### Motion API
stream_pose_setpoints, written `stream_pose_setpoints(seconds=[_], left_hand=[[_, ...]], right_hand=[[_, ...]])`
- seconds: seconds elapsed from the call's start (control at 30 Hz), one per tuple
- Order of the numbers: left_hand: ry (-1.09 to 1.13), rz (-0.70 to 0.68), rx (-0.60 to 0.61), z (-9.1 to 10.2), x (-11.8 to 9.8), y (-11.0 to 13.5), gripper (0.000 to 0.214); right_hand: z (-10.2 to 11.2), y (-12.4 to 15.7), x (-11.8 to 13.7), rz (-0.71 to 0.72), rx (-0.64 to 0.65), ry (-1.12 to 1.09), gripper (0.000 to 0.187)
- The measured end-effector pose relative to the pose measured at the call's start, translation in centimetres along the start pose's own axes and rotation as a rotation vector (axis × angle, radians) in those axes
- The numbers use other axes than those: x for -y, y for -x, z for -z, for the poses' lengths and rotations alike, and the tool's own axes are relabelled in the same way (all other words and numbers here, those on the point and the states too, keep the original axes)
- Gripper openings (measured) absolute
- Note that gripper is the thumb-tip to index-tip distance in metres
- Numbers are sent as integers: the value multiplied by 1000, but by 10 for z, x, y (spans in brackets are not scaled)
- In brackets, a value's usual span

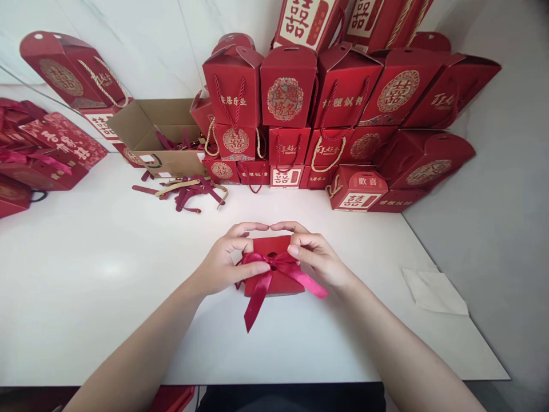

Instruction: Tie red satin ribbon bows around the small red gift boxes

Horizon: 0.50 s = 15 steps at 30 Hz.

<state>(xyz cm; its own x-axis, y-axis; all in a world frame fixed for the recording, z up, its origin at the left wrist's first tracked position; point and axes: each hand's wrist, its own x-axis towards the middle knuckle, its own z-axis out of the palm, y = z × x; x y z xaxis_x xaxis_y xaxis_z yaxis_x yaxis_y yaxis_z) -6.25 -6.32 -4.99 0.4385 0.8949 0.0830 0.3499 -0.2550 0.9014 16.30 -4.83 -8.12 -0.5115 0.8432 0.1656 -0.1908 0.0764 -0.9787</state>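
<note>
A small red gift box (283, 283) stands on the white table in front of me, with a bright crimson ribbon bow (259, 286) tied across its top. Two ribbon tails hang toward me, one to the left and one to the right. My left hand (227, 260) curls around the box's left side, its thumb pressing the ribbon near the knot. On the right, my right hand (319, 254) pinches the bow's right loop between thumb and finger. Both index fingertips meet beyond the far edge of the box. A dark hole shows in the top beside the knot.
Stacked red gift boxes (285, 86) with rope handles line the back wall. Left of them, an open cardboard carton (180, 163) holds dark red straps, with loose straps (189, 191) in front. More red boxes (64, 171) stand far left. A white tissue (435, 292) lies right.
</note>
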Motion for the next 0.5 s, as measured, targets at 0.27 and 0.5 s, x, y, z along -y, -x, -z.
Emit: stream_pose_setpoints(seconds=[0.27,0.5], left_hand=[[-144,44,-7,5,-5,2,24],[-106,67,42,7,-3,0,19]], right_hand=[[8,-1,-3,38,52,85,36],[13,0,-4,88,64,126,33]])
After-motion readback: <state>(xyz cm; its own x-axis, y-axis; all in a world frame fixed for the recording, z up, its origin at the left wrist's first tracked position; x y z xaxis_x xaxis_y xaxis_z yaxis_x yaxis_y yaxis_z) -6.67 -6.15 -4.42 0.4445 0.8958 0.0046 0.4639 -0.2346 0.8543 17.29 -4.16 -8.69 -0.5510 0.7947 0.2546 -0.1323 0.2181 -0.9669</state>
